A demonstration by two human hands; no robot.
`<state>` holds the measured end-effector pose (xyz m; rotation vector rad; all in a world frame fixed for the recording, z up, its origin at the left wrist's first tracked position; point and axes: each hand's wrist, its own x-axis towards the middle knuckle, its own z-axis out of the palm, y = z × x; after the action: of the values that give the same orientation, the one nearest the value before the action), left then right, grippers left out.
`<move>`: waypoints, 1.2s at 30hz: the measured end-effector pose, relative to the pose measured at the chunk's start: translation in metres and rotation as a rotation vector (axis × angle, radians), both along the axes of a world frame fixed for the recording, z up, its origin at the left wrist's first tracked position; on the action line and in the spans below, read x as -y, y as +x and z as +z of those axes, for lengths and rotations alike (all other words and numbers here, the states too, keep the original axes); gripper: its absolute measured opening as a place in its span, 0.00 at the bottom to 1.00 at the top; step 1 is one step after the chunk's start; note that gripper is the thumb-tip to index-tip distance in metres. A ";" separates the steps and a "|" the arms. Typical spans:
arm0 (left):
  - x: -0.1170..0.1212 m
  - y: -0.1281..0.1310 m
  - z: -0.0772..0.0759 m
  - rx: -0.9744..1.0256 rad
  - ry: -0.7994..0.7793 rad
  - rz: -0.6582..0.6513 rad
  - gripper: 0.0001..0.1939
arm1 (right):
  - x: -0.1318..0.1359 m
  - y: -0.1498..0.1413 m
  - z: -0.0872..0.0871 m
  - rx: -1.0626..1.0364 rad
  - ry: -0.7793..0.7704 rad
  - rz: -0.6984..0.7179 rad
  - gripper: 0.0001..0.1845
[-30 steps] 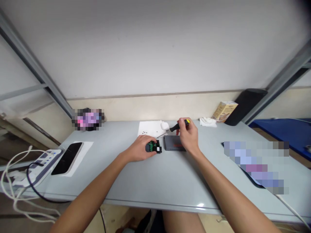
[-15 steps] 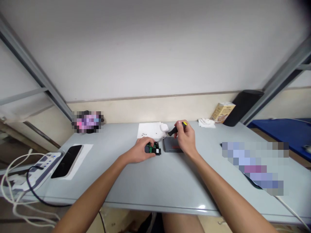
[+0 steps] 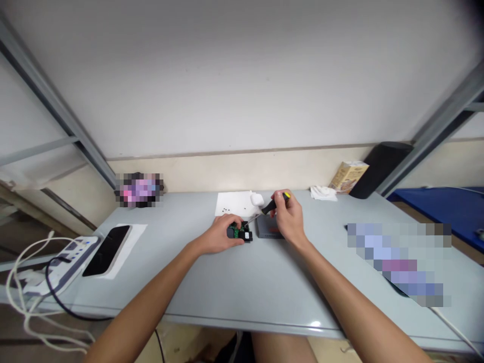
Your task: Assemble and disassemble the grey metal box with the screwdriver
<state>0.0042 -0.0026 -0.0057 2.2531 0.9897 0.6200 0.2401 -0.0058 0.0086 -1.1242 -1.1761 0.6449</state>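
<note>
Head view shows your left hand [image 3: 219,235] half curled, gripping a small green circuit board [image 3: 237,233] on the counter [image 3: 227,287]. Your right hand [image 3: 289,218] is closed around a screwdriver [image 3: 269,206]; its tip is at the board. One grey box [image 3: 266,230] lies just beside.

The right hand [image 3: 290,217] is slightly nearer the person and further left than a second ago, and the screwdriver [image 3: 270,205] with it: its tip, earlier by the circuit board's [image 3: 237,232] far edge, now reaches in over the board, the shaft slightly steeper
</note>
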 end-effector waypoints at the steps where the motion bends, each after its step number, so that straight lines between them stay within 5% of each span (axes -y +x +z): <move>1: 0.000 0.000 0.000 0.001 -0.002 0.000 0.18 | 0.000 0.000 -0.001 0.001 -0.003 0.002 0.25; 13: -0.001 -0.002 -0.002 0.025 0.013 -0.009 0.18 | -0.002 -0.003 -0.004 -0.038 -0.012 0.027 0.24; 22: -0.005 -0.001 -0.005 0.030 0.145 0.054 0.06 | -0.003 -0.005 0.002 -0.107 0.014 0.075 0.28; 36: -0.008 -0.003 -0.004 0.047 0.223 0.095 0.08 | -0.001 -0.006 0.007 -0.120 0.020 0.073 0.28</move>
<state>0.0011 0.0057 -0.0101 2.3809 1.0534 0.8586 0.2339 -0.0053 0.0159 -1.0151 -1.1219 0.7453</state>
